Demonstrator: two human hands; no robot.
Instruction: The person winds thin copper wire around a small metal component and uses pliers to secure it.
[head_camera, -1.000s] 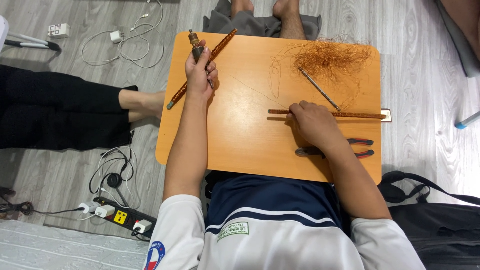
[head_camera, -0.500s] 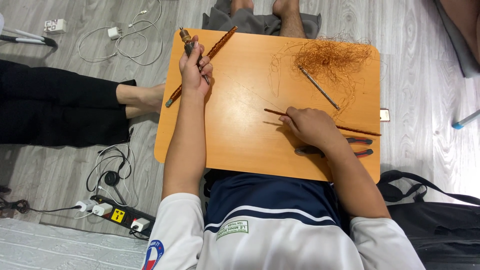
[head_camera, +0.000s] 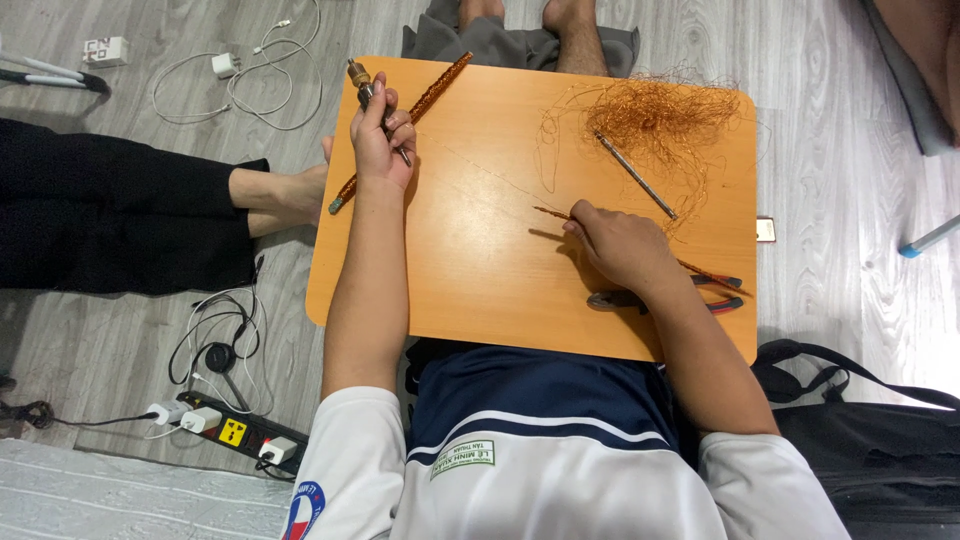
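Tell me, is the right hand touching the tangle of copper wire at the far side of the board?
Apart. The head view shows bare board between the right hand and the copper wire tangle; the hand pinches a thin rod.

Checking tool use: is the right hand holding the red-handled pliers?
No. The red-handled pliers lie on the orange wooden board, partly under the right hand, which pinches a thin copper-wound rod.

Wire tangle (head_camera: 660, 115) lies on table (head_camera: 480, 270), behind pliers (head_camera: 665, 295).

A small white rectangular label (head_camera: 471, 459) with green print sits on the person's white shirt, below the orange table (head_camera: 480, 290).
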